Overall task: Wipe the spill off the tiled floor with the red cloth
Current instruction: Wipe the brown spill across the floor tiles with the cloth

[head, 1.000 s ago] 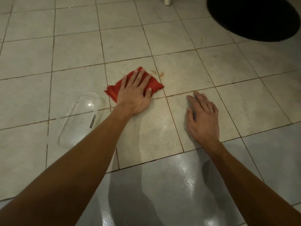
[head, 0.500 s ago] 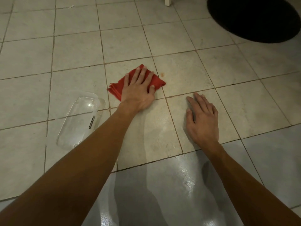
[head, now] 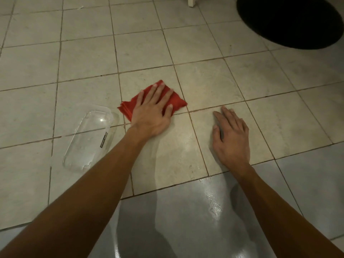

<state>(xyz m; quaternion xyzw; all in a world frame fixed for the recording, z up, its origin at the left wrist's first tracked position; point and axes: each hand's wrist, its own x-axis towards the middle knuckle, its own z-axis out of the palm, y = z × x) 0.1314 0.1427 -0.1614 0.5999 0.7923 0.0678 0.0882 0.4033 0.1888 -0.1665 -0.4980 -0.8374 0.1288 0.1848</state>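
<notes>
Both hands are laid flat, fingers straight: left hand [head: 150, 116] on the cloth [head: 179, 103], right hand [head: 230, 138] on the floor [head: 204, 84].

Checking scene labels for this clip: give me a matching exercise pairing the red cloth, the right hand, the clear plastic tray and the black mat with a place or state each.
Things:
1. red cloth
2. right hand
3. clear plastic tray
4. black mat

Places or states:
a. far upper right of the view
b. flat on the tiled floor, holding nothing
c. pressed under the left hand
d. lying beside the left forearm, on its left

Pairs: 1-c, 2-b, 3-d, 4-a
</notes>
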